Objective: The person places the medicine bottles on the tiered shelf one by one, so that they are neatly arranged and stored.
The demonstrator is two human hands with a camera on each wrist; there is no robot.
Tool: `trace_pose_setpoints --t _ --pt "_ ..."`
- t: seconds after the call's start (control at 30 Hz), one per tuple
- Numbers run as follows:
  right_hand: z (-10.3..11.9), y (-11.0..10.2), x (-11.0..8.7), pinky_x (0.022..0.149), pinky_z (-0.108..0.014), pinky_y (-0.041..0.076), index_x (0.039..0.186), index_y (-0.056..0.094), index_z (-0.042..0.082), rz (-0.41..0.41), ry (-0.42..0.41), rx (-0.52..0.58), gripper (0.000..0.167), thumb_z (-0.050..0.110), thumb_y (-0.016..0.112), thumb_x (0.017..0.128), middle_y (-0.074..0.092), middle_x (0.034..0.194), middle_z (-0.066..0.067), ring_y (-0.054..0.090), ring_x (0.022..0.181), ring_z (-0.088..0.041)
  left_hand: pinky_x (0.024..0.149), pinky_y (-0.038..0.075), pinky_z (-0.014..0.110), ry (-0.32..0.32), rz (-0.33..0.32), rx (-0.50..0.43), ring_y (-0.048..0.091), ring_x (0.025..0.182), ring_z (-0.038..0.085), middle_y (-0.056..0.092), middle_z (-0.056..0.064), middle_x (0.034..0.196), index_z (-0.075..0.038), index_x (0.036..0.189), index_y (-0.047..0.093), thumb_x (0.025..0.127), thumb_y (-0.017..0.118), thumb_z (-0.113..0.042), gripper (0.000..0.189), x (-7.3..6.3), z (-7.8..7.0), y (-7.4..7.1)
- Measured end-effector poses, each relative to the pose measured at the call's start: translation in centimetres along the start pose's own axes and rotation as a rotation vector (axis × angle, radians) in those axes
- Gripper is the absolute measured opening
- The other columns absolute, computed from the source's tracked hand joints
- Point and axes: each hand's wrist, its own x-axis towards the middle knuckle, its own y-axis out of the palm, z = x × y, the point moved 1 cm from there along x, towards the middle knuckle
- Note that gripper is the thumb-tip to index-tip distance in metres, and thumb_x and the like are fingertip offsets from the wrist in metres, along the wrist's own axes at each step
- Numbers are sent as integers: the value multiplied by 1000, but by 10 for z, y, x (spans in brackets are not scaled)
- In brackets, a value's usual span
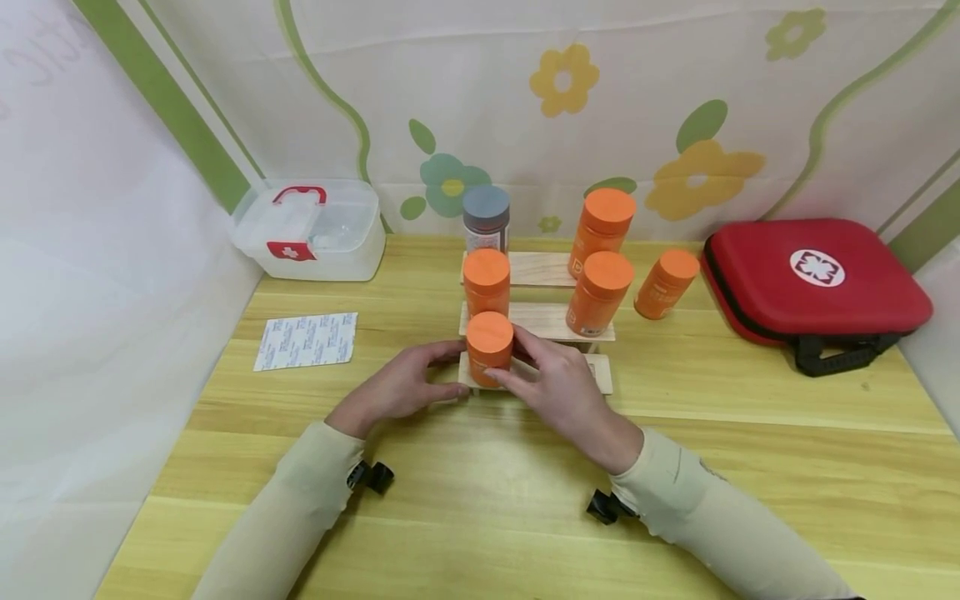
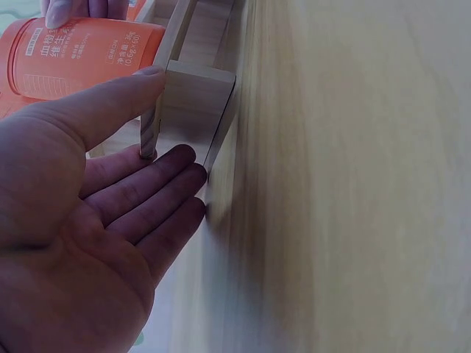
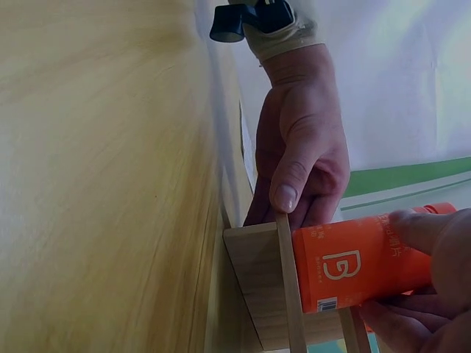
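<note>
My right hand (image 1: 564, 390) grips an orange supplement bottle (image 1: 489, 337) with thumb and fingers around its sides. The bottle stands upright at the left end of the lowest step of a wooden tiered rack (image 1: 603, 373). In the right wrist view a white logo shows on the bottle (image 3: 342, 266). My left hand (image 1: 401, 382) is at that step's left end, thumb at the front corner and index finger at the rear. The left wrist view shows this thumb and index finger pinching the board end (image 2: 171, 44), the other fingers extended beside the rack's side.
Behind stand more orange bottles (image 1: 600, 293) and a grey-lidded bottle (image 1: 486, 212) on the upper steps. A smaller orange bottle (image 1: 666, 285) is right of the rack, beside a red first-aid case (image 1: 817, 283). Leftward are a clear medicine box (image 1: 348, 237) and a blister pack (image 1: 306, 342).
</note>
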Motion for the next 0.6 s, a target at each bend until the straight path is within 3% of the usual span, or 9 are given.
trace_pose_setpoints --t 0.6 --pt "3 4 2 91 -42 67 137 69 -3 -30 -1 -29 59 22 91 88 79 124 -21 79 113 -32 129 40 54 -9 4 11 53 151 29 59 6 161 -16 160 53 98 82 -30 70 0 -1 0"
